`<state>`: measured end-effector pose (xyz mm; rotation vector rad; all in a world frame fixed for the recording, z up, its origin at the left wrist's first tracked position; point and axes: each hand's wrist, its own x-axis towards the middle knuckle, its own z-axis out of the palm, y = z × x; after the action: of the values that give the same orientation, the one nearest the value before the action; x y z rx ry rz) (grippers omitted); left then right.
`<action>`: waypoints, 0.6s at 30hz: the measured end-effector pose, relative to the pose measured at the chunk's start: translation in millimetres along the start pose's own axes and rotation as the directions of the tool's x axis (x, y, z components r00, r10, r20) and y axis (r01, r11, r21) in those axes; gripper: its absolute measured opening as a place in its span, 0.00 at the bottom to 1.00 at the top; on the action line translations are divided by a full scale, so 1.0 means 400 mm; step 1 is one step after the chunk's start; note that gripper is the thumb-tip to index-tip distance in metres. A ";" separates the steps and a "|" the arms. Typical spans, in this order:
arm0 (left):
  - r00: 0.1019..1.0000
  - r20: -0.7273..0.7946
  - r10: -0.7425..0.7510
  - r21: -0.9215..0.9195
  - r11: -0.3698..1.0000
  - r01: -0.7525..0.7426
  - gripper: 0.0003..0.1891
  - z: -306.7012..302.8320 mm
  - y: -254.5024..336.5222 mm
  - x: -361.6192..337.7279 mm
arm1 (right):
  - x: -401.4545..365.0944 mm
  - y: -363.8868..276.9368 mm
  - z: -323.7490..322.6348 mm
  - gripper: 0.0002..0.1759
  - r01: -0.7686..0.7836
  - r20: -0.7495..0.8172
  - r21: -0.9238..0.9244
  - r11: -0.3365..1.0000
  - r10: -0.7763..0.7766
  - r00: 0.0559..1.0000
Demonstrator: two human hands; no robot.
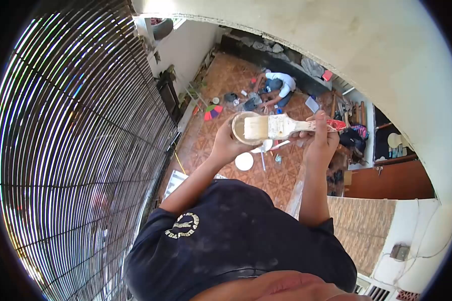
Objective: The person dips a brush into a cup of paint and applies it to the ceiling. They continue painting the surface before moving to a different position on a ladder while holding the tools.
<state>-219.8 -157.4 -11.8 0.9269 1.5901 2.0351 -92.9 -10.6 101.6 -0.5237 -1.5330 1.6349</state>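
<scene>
My left hand [225,143] is wrapped round a small round cup [238,131], held up in front of my chest. In my right hand [319,138] is a flat paintbrush [281,127], gripped by its handle, which ends in a red tip. The handle and metal band are smeared with whitish paint. Its pale bristles lie level across the cup's opening and overlap it in this view, hiding most of the inside.
Far below, a person [280,85] crouches on the brown tiled floor [206,145] among scattered containers. A white round lid [244,161] lies nearer. Slatted blinds [85,150] stand at left, a pale wall [386,60] at upper right, and a brown door [391,181] at right.
</scene>
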 end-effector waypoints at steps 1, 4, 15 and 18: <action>1.000 0.013 0.000 -0.079 0.997 0.002 0.40 -0.008 0.001 0.020 | 0.008 -0.007 0.003 0.19 -0.032 -0.019 0.046 0.998 0.032 0.999; 0.997 -0.004 0.080 -0.107 0.991 -0.080 0.36 -0.026 0.020 0.093 | 0.043 -0.030 0.012 0.18 0.043 -0.056 0.104 0.994 -0.038 0.998; 0.977 0.139 0.160 -0.217 0.968 -0.128 0.31 -0.005 0.114 0.333 | 0.157 -0.172 0.021 0.16 0.249 -0.081 0.171 0.953 -0.239 0.968; 0.967 0.147 0.208 -0.197 0.964 -0.177 0.31 0.020 0.113 0.365 | 0.178 -0.212 0.023 0.16 0.389 -0.102 0.136 0.911 -0.378 0.920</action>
<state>-312.8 -67.6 69.9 1.1865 1.2439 2.1264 -117.9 33.1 200.6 -0.1788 -1.3414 1.3944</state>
